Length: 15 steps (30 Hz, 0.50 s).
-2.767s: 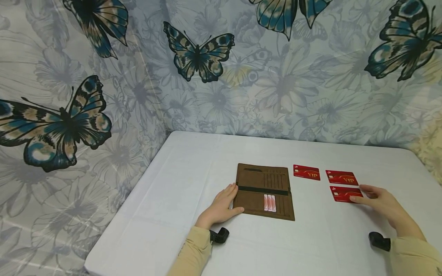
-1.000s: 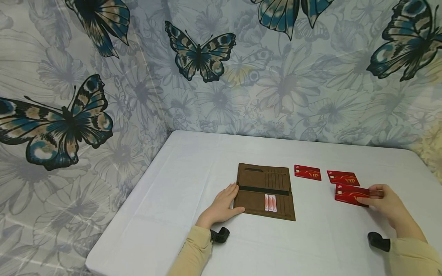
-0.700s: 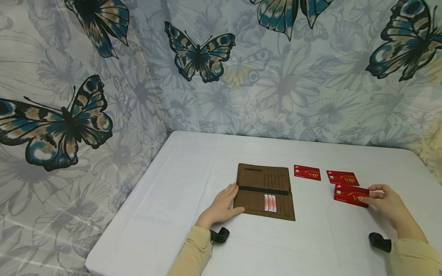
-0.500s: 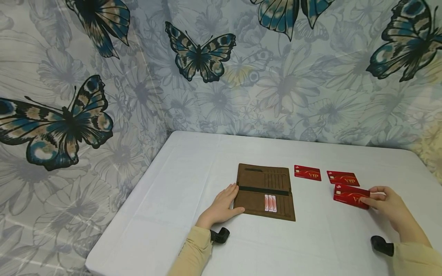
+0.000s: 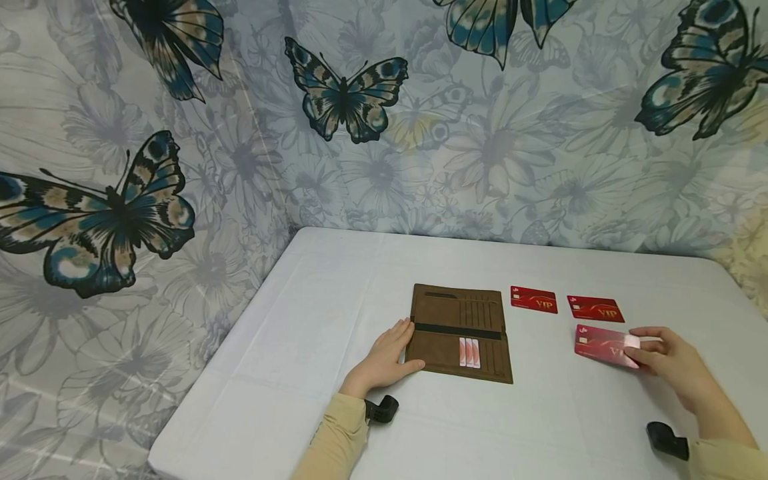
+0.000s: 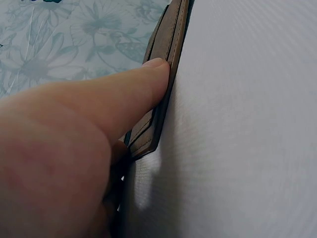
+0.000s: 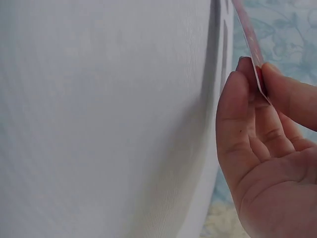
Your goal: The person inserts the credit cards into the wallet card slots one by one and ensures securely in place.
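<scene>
Right hand [image 5: 675,360]: I've got it pinching a red card [image 5: 603,344] by the right end, kinda tilted
Left hand [image 5: 379,360]: fingers pretty straight, resting along the wallet [image 5: 441,310]'s left edge
Wallet: open on the white surface [image 5: 330,300], pink strips [image 5: 469,353] in the near half
VIP cards [image 5: 534,300]: two more, flat, right of the wallet

A white table [image 5: 324,300] stands in the corner of two patterned walls [image 5: 240,167].
The table has rounded corners, its far edge close to the back wall [image 5: 498,153]. Both walls are pale blue-grey, covered in large outlined flowers [image 5: 381,172] and big butterflies [image 5: 344,97] in teal, black and tan. Cream-yellow patches [image 5: 750,250] show at far right. Light streaks the left wall [image 5: 138,333].
</scene>
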{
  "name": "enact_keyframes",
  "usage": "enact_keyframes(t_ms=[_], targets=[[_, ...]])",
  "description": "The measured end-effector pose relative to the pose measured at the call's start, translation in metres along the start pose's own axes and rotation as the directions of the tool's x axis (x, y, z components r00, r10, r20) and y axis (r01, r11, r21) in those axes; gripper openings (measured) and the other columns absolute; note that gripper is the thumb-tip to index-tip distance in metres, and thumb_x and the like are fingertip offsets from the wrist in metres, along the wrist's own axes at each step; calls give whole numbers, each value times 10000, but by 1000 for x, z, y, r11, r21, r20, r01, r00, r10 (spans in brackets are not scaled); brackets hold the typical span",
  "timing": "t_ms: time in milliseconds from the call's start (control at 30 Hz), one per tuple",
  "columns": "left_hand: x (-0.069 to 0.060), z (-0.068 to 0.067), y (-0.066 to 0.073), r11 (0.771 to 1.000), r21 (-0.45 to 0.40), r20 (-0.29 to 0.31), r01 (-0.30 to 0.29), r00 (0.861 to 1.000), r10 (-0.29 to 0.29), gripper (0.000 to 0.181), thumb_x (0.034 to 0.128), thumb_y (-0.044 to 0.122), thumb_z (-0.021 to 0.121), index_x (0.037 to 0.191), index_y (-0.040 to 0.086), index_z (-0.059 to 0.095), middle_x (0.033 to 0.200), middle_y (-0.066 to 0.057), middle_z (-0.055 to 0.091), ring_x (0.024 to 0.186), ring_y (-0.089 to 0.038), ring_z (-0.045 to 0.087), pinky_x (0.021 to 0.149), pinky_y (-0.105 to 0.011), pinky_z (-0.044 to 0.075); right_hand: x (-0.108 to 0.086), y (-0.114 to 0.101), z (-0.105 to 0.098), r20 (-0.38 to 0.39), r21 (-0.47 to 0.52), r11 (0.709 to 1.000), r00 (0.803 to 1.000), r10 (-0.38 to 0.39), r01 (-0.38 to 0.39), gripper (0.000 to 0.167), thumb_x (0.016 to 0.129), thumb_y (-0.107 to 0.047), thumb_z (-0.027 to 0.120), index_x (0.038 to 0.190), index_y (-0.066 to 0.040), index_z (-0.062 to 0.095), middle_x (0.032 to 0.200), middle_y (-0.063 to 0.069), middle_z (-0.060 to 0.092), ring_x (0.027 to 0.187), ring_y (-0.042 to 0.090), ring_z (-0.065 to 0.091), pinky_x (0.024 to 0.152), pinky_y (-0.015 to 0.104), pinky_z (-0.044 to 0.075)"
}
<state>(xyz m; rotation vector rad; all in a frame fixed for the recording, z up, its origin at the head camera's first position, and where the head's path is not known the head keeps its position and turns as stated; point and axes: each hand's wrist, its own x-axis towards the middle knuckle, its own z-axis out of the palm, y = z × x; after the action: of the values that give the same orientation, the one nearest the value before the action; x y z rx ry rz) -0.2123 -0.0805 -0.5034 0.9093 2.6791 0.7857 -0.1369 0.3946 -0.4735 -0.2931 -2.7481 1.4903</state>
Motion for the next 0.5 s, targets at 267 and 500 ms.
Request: enact_keyframes(t_ms=[267, 500], targets=[[-1, 0, 0, 1000, -1, 2, 7, 1000, -7, 791, 923, 489, 491, 1469, 12, 174, 1535, -89, 87, 1393, -167, 36, 1110, -379, 69, -4, -11, 14, 19, -33, 999, 1000, -9, 10, 517, 938, -193, 563, 1244, 142, 315, 925, 122, 572, 713, -63, 466, 596, 204, 518], [0, 0, 0, 1000, 2, 0, -3, 1000, 3, 791, 925, 491, 486, 1468, 8, 175, 1534, -96, 89, 1394, -178, 41, 1110, -379, 70, -11, -26, 30, 22, -25, 997, 997, -78, 79, 477, 901, -184, 627, 1187, 118, 394, 872, 28, 571, 728, -57, 462, 593, 189, 509]])
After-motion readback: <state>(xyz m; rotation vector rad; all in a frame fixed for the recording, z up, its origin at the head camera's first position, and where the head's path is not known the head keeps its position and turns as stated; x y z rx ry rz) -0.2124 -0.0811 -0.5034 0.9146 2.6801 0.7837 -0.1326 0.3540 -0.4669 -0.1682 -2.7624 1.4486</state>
